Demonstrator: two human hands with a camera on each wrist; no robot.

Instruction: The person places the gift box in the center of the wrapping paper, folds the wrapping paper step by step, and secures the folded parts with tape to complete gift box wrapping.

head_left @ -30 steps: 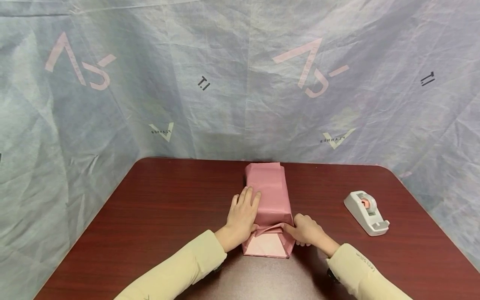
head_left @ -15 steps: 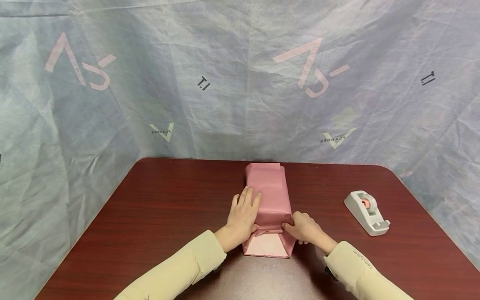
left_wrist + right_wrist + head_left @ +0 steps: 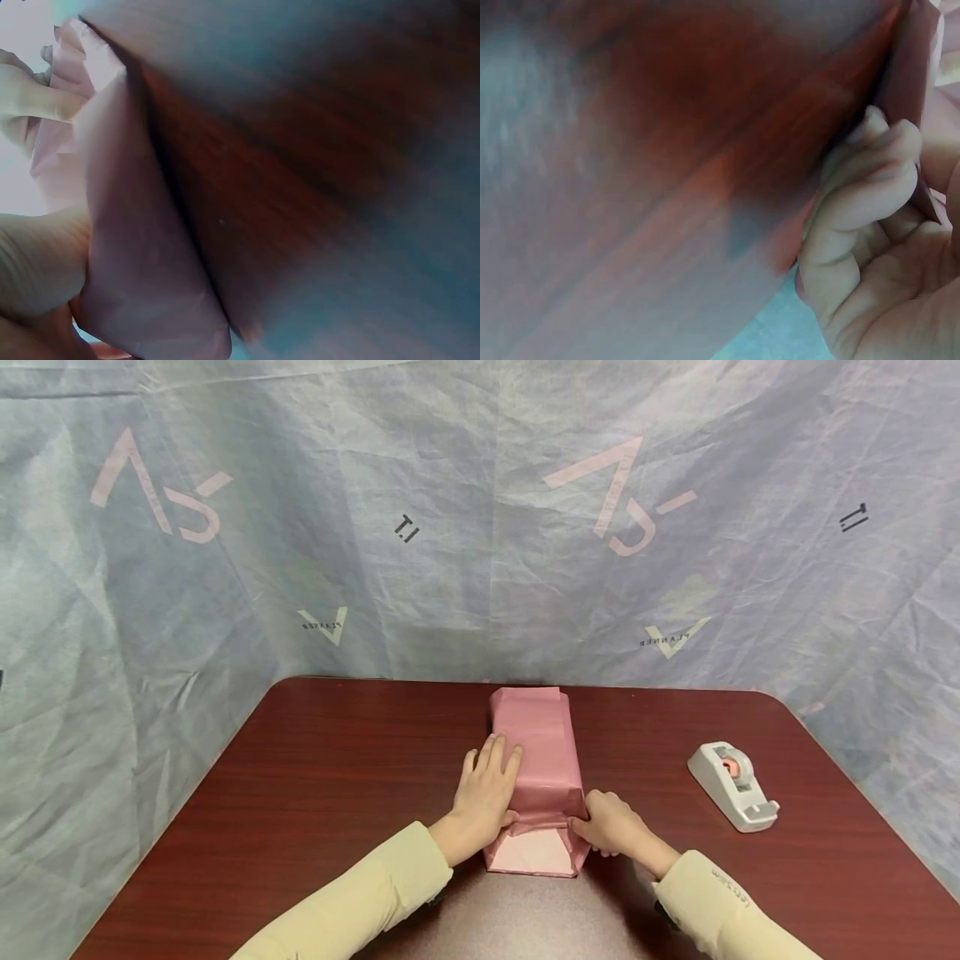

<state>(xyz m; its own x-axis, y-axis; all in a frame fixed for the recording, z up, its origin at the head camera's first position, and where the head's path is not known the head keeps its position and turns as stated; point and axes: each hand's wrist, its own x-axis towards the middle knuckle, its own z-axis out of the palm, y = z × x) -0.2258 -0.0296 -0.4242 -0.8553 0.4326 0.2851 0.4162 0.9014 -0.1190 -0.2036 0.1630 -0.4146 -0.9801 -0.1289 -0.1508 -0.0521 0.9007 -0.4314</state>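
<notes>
A box-shaped package wrapped in pink paper (image 3: 536, 731) lies lengthwise on the table. Its near end has folded paper with a pale trapezoid flap (image 3: 532, 852) spread toward the person. My left hand (image 3: 482, 797) rests on the package's left side with fingers extended over the top, its thumb by the near fold. At the near right corner my right hand (image 3: 613, 822) pinches the wrapping paper (image 3: 906, 82), thumb on the inner side and curled fingers outside. The left wrist view shows the left thumb (image 3: 45, 259) against the pink paper (image 3: 146, 247).
A white tape dispenser (image 3: 733, 785) with an orange-centred roll stands at the right on the dark red wooden table (image 3: 360, 752). Behind the table hangs a grey printed cloth (image 3: 450, 577).
The right hand's thumb has shifted slightly along the near right fold. The raised, crumpled paper at the near end now lies flatter. The left hand stays in place.
</notes>
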